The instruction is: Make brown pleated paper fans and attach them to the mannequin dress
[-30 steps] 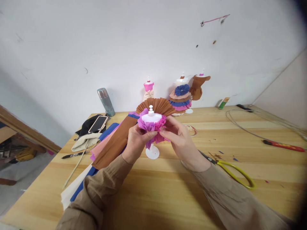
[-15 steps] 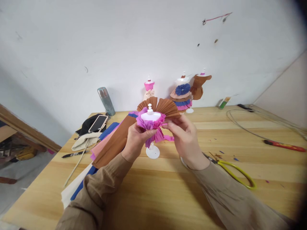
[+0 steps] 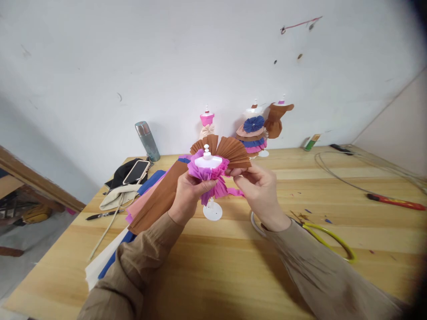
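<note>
Above the table (image 3: 213, 262), left hand (image 3: 187, 194) clasps a dressed mannequin (image 3: 207, 162); right hand (image 3: 262, 194) curled alongside, hold unclear.

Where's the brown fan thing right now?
In the head view, the brown fan is in the middle, just behind the white dress form, with the right hand by its lower right corner.

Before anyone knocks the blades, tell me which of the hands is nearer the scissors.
Right. The right hand is close beside the scissors in the picture; the left hand is farther off, holding the small mannequin.
</note>
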A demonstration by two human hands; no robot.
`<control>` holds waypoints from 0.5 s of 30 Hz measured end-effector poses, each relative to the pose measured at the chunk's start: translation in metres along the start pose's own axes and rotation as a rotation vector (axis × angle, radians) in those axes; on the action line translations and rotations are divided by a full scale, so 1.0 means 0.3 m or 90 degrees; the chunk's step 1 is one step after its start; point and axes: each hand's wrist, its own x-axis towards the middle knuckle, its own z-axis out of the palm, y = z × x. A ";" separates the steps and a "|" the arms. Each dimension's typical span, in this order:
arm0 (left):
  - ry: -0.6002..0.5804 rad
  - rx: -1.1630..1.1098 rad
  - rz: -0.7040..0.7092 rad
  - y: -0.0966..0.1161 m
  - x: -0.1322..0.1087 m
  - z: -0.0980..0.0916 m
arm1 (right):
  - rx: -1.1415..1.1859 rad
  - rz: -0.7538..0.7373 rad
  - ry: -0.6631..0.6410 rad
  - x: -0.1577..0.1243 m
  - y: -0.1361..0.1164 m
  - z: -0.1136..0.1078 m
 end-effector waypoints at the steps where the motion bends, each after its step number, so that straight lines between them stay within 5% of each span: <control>1: -0.002 0.001 -0.001 0.000 0.000 0.000 | -0.011 0.001 -0.003 -0.001 -0.001 -0.002; 9: -0.030 -0.004 0.008 -0.004 0.000 -0.014 | 0.122 0.008 -0.008 0.017 -0.009 -0.018; 15: -0.052 -0.001 0.005 -0.006 0.005 -0.017 | 0.087 0.079 -0.040 0.015 0.000 0.003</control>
